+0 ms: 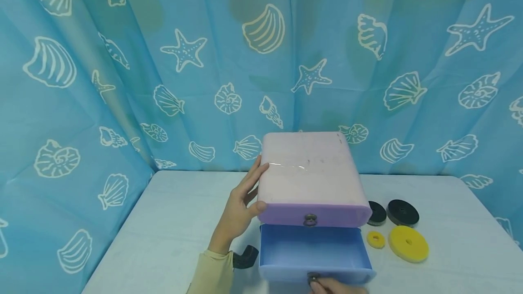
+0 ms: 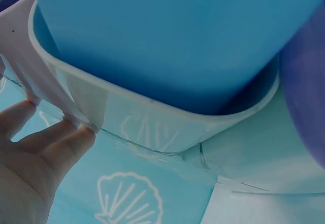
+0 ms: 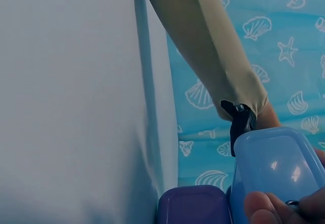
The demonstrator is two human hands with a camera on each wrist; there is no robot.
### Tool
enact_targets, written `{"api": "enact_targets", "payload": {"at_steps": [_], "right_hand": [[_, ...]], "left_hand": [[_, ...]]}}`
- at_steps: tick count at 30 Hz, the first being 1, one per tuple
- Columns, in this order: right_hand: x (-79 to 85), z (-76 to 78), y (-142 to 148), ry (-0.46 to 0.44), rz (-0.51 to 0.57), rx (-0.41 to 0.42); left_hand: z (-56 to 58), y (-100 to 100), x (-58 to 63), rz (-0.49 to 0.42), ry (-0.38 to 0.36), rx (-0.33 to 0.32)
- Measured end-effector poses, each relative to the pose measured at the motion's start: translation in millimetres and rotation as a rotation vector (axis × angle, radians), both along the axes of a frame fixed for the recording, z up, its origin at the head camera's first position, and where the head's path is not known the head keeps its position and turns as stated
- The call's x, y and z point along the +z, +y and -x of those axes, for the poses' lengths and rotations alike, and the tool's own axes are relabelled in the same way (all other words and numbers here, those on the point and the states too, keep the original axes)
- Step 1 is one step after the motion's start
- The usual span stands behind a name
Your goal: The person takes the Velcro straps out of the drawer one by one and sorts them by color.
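Right hand pinching knob; blue drawer beyond.

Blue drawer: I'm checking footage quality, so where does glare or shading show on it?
Right wrist view: two bright glints on the front of the blue drawer, in a rather dim picture; head view: shade inside it toward the back, beneath the purple front above; left wrist view: its blue inside darkens toward the lower edge.
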State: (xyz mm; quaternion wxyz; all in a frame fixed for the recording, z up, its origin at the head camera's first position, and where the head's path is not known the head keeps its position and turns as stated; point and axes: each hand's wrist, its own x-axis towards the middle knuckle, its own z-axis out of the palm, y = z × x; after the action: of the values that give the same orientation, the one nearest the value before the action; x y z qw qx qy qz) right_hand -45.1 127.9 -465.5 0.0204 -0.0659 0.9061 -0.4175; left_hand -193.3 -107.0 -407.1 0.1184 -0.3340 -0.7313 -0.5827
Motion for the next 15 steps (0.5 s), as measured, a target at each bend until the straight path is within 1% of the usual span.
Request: {"api": "enact_targets", "payload": {"at_steps": [1,3,4,8,10,15], "right_hand": [[1.0,-3.1,-3,0.069,-0.019,-0.057],[3.5,-4.1,-7,0.155,-0.011,-0.084],[4.7,-3.7,-9,0.181,-0.006,-0.102],[8.4,1.3,-14,0.208,0.033,-0.173],[9.8,4.8,-15,0.225,0.053,-0.19],[11.8,13.3,-13,0.303,0.107,-0.156]], "left_hand": [[-0.1,0,0.2,0.002,-0.003,0.003],[-0.5,0,0.5,0.007,-0.007,0.01],[-0.6,0,0.7,0.009,-0.008,0.013],[-1.0,1,1.1,0.01,-0.011,0.014],[-0.5,0,0.5,0.006,-0.013,0.011],[-0.9,1,1.1,0.005,-0.025,0.013]]}}
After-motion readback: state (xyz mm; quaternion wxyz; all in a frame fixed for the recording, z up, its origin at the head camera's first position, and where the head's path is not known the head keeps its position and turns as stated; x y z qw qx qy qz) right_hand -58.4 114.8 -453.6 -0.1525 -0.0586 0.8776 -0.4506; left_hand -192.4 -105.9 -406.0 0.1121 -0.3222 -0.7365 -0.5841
